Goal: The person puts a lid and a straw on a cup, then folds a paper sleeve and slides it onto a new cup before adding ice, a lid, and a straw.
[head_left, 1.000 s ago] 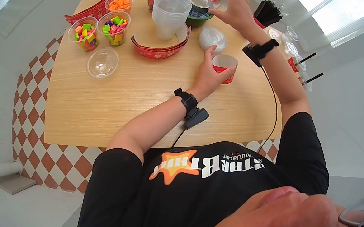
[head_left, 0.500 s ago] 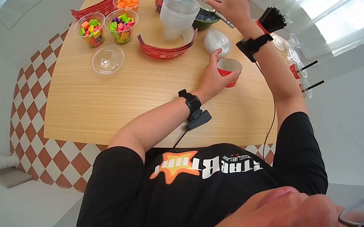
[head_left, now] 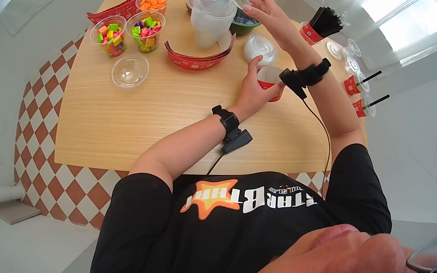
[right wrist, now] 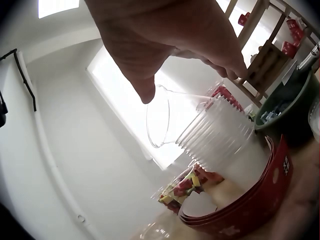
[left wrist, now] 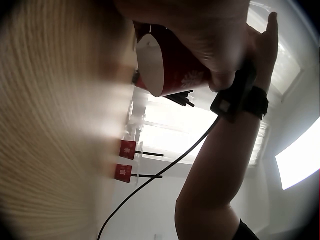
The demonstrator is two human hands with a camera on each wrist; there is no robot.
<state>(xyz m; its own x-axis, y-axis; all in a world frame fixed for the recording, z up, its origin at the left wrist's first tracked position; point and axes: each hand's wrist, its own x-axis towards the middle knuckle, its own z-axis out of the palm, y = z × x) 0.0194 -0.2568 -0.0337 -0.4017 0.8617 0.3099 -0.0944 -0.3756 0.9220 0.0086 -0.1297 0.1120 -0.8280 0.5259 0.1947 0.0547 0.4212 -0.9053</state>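
My left hand [head_left: 251, 91] grips a red paper cup [head_left: 270, 77] with a white inside, low over the table. In the left wrist view a white snowflake shows on the side of this cup [left wrist: 177, 67]. Up and to the right, my right hand [head_left: 275, 20] has its fingers spread and holds nothing. Beside it stands a stack of clear plastic cups [head_left: 212, 19], the top one poking up out of the rest. The right wrist view has the thumb close to the rim of that top cup [right wrist: 167, 120].
Curved red card sleeves [head_left: 200, 61] lie before the stack, and clear lids [head_left: 259, 48] right of it. Candy-filled cups [head_left: 144, 33] stand at the back left, near a single dome lid [head_left: 130, 71]. A green bowl [head_left: 244, 23] and black straws [head_left: 325, 23] are at the right.
My right hand has moved left with a clear cup, set it on the stack, and let go of it. The left hand still holds the red cup in nearly the same place.
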